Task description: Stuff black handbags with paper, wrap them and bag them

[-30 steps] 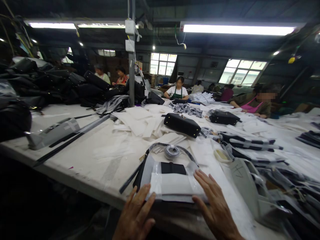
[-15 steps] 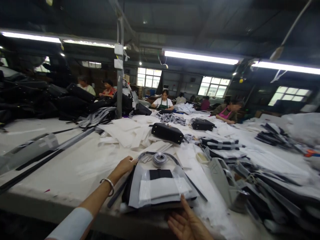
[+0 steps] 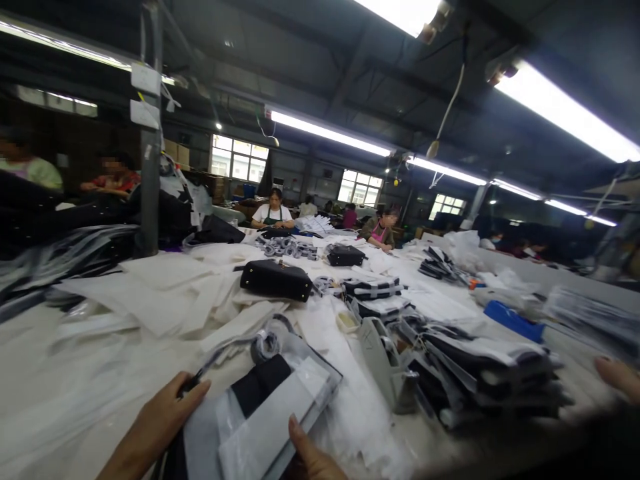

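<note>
A flat black bag (image 3: 263, 385) with pale protective sheets taped on its front lies tilted at the near edge of the table. My left hand (image 3: 167, 413) grips its upper left side, thumb on top, near the dark strap. My right hand (image 3: 315, 453) holds the lower right edge, thumb over the white sheet and fingers hidden beneath. On the bag's top end sits a wrapped coil (image 3: 265, 345).
A grey tape dispenser (image 3: 383, 367) stands to the right beside a stack of black and white pieces (image 3: 480, 367). Another person's hand (image 3: 620, 377) shows at the right edge. Black bags (image 3: 275, 279), white sheets (image 3: 165, 287) and a metal post (image 3: 150, 180) lie beyond; co-workers sit farther back.
The view has swung right. The bag has turned and come closer to me; my right hand has gone from lying open by its lower edge to gripping it. Another person's hand has appeared at right.
</note>
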{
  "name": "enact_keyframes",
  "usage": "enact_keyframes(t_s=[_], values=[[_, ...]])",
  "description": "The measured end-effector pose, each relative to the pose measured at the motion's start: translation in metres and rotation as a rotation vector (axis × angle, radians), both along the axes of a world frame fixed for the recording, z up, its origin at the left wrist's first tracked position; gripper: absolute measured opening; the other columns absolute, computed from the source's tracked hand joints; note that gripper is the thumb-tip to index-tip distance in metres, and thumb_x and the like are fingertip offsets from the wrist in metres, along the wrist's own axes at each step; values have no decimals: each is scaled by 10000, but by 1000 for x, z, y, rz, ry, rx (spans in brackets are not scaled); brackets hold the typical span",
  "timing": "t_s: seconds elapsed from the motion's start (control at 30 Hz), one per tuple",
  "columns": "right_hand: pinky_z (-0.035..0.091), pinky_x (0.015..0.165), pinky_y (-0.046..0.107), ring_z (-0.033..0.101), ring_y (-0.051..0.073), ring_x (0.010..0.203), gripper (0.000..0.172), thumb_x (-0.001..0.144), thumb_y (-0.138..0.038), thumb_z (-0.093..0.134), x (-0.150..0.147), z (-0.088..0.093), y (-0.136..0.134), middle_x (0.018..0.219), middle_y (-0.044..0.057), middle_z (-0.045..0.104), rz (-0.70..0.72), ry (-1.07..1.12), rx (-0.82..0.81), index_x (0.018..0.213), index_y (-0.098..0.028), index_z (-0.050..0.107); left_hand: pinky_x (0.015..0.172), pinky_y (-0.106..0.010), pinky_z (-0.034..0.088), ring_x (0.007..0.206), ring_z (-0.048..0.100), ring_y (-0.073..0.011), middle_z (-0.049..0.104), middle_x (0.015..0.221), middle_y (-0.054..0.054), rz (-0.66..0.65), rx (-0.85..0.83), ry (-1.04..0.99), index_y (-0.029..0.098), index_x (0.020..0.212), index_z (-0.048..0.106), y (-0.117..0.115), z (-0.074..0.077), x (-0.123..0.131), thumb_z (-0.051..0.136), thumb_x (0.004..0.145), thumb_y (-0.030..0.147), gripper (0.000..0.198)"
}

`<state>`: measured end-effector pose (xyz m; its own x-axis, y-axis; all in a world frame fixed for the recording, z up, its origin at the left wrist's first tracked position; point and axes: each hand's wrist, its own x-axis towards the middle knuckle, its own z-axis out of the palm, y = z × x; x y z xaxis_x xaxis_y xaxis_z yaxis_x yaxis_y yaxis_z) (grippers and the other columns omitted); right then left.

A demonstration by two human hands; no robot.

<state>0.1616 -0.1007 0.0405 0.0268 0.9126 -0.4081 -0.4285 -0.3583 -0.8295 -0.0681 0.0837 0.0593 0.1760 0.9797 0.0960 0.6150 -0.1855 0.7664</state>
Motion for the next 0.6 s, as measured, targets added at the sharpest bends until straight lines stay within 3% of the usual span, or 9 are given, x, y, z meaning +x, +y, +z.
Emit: enact_keyframes(t_s=[0.13,0.23,0.33,0.47,0.6], values=[[585,716,447,699,335,961,709,639,-799,687,-5,-6,8,914,131,741,-102,206,-15,1018,-200,676,632,-269,481,635,651,-201,678,690,38,60,247,-78,255,838,589,-47,27,16,466,809,559,329],[578,750,464,685,344,1013,732,607,-819,683,-12,-13,14,950,128,743,-110,364,91,1010,-207,691,618,-251,480,651,642,-189,682,753,35,0,453,-169,269,876,585,-78,52,35,532,815,548,291],[568,786,465,671,338,1052,627,656,-773,683,-21,-16,15,974,90,748,-97,437,215,992,-244,707,598,-247,480,677,644,-191,690,818,21,-34,558,-228,278,922,590,-100,76,53,552,839,551,288],[556,815,467,663,327,1070,631,655,-766,700,-25,-12,13,1034,78,747,-150,485,288,1003,-240,707,549,-255,466,533,576,-165,678,774,28,-23,601,-247,271,920,607,-110,112,64,574,806,588,338],[561,821,465,651,335,1103,655,588,-693,804,-9,10,5,1072,91,746,-475,630,360,1024,-217,692,512,-247,434,488,527,-158,598,621,52,30,451,-328,249,933,613,-109,143,78,584,765,659,444]])
